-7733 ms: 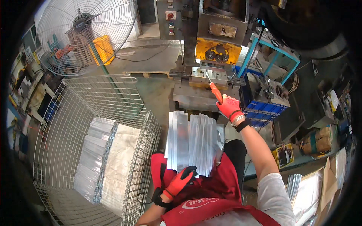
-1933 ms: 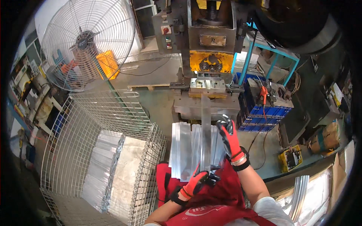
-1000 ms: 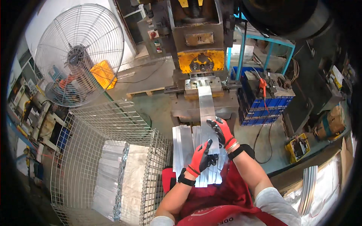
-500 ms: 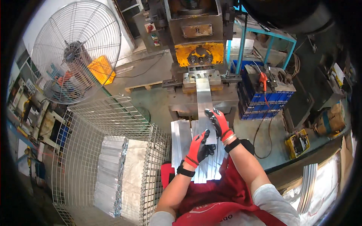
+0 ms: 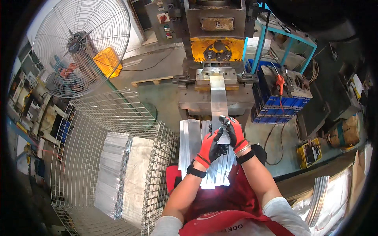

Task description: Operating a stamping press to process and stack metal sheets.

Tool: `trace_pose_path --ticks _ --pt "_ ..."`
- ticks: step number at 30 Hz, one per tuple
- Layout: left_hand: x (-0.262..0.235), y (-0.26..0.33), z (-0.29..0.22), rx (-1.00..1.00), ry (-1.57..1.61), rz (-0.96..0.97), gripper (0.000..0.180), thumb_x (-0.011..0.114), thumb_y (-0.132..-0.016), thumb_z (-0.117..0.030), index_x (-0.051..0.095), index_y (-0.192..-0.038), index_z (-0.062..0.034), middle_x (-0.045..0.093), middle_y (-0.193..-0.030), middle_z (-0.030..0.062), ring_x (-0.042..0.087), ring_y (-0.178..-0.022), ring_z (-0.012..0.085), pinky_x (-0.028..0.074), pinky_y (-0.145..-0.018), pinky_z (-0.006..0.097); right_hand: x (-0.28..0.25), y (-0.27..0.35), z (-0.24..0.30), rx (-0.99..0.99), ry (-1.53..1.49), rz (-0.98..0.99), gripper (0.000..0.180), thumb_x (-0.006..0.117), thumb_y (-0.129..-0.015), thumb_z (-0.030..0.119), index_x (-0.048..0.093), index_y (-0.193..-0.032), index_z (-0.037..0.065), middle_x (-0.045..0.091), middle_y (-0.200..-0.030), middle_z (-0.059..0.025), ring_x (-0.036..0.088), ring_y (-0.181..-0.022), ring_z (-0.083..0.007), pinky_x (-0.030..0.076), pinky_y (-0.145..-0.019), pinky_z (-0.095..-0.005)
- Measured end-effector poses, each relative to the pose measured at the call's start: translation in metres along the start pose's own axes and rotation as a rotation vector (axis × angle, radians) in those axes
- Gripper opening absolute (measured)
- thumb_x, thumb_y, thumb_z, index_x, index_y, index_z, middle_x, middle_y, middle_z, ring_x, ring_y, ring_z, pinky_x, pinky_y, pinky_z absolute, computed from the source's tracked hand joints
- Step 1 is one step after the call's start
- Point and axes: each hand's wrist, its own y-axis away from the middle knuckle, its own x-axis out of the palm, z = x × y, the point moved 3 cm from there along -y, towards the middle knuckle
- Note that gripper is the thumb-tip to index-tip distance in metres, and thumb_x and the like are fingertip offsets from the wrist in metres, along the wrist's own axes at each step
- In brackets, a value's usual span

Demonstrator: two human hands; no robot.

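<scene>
Both of your gloved hands had closed in on the near end of the metal strip point(image 5: 219, 103) since a moment before. Your left hand point(image 5: 210, 147) gripped it from below, your right hand point(image 5: 234, 131) clasped its edge. Its far end lay in the punch press point(image 5: 214, 47), above the stack of strips point(image 5: 197, 153) on your lap.
</scene>
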Motion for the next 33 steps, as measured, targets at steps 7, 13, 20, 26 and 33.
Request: trace_pose_path --ticks 7,13,20,26,33 --pt "-0.003 -0.003 0.001 0.057 -0.013 -0.031 0.025 0.048 -0.089 -0.028 0.057 -0.098 -0.0065 0.060 -0.076 0.0048 0.060 -0.053 0.0137 0.045 -0.039 0.023 0.005 0.001 0.005 0.078 -0.177 -0.039 0.012 0.054 -0.084 0.017 0.060 -0.080 0.007 0.054 -0.073 0.0030 0.049 -0.066 -0.0052 0.040 -0.060 -0.0221" --pt "0.011 0.002 -0.005 0.027 -0.029 -0.024 0.025 0.048 -0.089 -0.030 0.057 -0.096 -0.0074 0.060 -0.076 0.0037 0.059 -0.052 0.0124 0.043 -0.037 0.021 -0.003 -0.004 -0.002 0.079 -0.064 -0.029 0.018 0.055 -0.084 0.022 0.060 -0.083 0.005 0.052 -0.073 0.0045 0.046 -0.066 -0.0053 0.039 -0.059 -0.0232" --pt "-0.003 -0.007 0.004 0.094 -0.071 -0.053 0.024 0.046 -0.089 -0.035 0.055 -0.089 -0.0125 0.053 -0.066 -0.0016 0.054 -0.046 0.0101 0.041 -0.037 0.021 -0.010 -0.004 -0.010 0.026 0.156 0.045 0.035 0.052 -0.086 0.028 0.057 -0.106 -0.001 0.057 -0.091 0.0009 0.049 -0.082 -0.0072 0.040 -0.074 -0.0231" --pt "0.003 -0.004 0.003 0.086 -0.063 -0.111 0.024 0.048 -0.088 -0.038 0.053 -0.085 -0.0148 0.050 -0.063 -0.0035 0.054 -0.045 0.0098 0.040 -0.035 0.020 -0.014 -0.005 -0.017 0.118 0.090 -0.002 0.030 0.055 -0.085 0.025 0.059 -0.102 0.001 0.055 -0.086 0.0033 0.048 -0.079 -0.0057 0.040 -0.072 -0.0217" --pt "0.003 -0.003 0.001 0.038 -0.062 -0.097 0.023 0.048 -0.088 -0.039 0.052 -0.087 -0.0163 0.050 -0.061 -0.0034 0.056 -0.045 0.0109 0.041 -0.034 0.020 -0.011 -0.006 -0.016 0.128 0.083 -0.036 0.028 0.057 -0.084 0.024 0.060 -0.101 0.002 0.056 -0.087 0.0038 0.048 -0.079 -0.0049 0.040 -0.071 -0.0209"
